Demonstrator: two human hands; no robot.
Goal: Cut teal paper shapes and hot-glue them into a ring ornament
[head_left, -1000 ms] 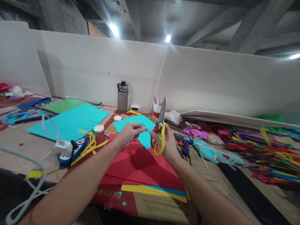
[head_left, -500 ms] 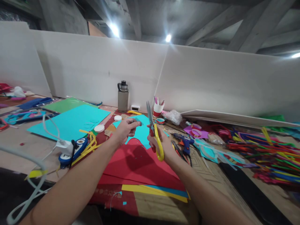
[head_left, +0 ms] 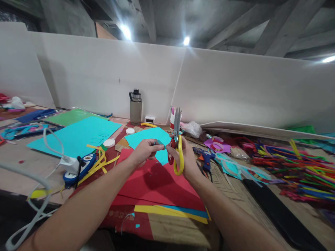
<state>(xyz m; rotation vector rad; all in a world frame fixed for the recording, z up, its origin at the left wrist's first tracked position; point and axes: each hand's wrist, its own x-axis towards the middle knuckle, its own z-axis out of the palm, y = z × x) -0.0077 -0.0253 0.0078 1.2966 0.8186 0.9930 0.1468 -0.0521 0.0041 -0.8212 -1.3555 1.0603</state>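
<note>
My left hand is closed, pinching a small piece of blue paper between thumb and fingers. My right hand is wrapped round a pair of scissors with yellow and red handles, blades pointing up and slightly parted. The right fingertips are close to the paper piece; whether they touch it I cannot tell. Below both hands lie red sheets, over yellow and blue ones. A turquoise sheet with a cut edge lies just behind the hands.
A larger turquoise sheet and a blue power strip lie left. A bottle stands by the white panel. At right are a glue gun, a long black object and many coloured pipe cleaners.
My hands have come together over the red sheets. The scissors have turned more upright and moved slightly right. My left hand has shifted right with the paper piece.
</note>
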